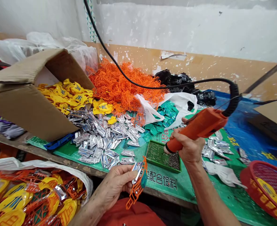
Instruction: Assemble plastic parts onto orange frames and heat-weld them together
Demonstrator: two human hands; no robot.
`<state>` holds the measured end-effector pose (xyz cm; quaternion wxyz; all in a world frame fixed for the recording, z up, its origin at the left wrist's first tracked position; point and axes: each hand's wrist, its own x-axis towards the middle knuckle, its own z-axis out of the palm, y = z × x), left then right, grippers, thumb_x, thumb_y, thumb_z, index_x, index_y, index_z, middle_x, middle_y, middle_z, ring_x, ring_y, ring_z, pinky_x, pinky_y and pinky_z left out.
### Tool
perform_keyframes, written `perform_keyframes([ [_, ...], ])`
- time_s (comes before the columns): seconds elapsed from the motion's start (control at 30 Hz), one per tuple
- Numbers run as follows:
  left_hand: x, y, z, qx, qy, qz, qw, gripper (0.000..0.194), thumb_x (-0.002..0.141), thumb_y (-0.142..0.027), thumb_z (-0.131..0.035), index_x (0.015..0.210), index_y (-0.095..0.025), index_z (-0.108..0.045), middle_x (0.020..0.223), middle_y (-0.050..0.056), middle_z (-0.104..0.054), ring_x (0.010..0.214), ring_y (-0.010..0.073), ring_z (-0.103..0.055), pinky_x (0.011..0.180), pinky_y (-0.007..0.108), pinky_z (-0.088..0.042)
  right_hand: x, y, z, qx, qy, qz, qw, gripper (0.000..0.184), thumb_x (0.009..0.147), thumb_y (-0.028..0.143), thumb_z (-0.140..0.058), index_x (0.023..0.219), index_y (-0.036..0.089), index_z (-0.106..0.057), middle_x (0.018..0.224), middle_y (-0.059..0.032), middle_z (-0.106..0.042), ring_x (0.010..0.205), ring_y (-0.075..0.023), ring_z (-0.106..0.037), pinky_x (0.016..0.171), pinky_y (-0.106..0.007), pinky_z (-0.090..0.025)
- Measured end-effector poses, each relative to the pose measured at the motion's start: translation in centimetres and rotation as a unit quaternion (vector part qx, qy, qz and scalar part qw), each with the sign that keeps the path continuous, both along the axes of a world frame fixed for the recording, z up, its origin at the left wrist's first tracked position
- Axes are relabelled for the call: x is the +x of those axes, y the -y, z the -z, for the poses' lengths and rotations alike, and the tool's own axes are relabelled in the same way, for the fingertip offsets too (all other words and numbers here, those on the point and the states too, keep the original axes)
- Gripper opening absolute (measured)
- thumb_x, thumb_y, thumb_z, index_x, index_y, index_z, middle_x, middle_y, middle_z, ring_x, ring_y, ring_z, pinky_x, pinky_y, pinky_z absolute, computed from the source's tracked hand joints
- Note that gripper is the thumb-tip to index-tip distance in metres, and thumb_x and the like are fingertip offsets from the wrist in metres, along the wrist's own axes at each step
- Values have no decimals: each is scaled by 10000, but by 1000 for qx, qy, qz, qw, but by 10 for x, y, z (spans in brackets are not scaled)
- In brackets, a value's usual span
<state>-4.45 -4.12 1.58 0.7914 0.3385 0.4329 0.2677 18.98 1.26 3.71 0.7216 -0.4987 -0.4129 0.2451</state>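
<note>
In my left hand (119,182), thumb and fingers pinch an orange plastic lattice frame (134,192). A shiny silver plate (137,172) and a teal plastic piece (143,180) sit against that frame. My right hand (189,147) is wrapped round an orange electric screwdriver (198,124), tilted with its pale nose down. The nose is over a green tray (155,153) with a grid of holes; small metal screws (174,161) are heaped in its right corner. Whether the tip touches them I cannot tell.
Silver plates (98,138) lie scattered beside a cardboard box (32,110) spilling yellow parts (69,92). Orange frames (126,81) are heaped behind, near a white bag (185,100) of teal pieces. A full sack (88,185) stands lower left, a red basket (251,185) right. The cable (119,67) arches overhead.
</note>
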Motion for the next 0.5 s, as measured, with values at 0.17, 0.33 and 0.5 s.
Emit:
perform_keyframes([
  [0.17,3,0,2,1,6,-2,1000,349,695,-451,-729,734,-108,-680,643,27,-620,534,81,-531,513,185,-464,-2,0,-2,3,-13,-17,1000,222,589,212,-708,781,181,-601,564,45,-598,515,-146,-563,551,-327,-488],
  [0.33,1,0,2,-1,14,-6,1000,289,686,-389,-737,735,-118,-650,630,18,-624,512,76,-530,496,186,-478,-4,0,-2,7,-28,-31,999,187,583,169,-734,719,159,-606,593,24,-614,531,-138,-556,553,-311,-468],
  [0.5,4,-3,-4,19,-22,-9,1000,249,666,-346,-708,721,-151,-563,589,-20,-602,459,61,-501,450,179,-471,-3,0,-9,12,-52,-49,997,194,584,169,-733,736,149,-614,578,27,-605,483,-134,-545,507,-302,-452],
])
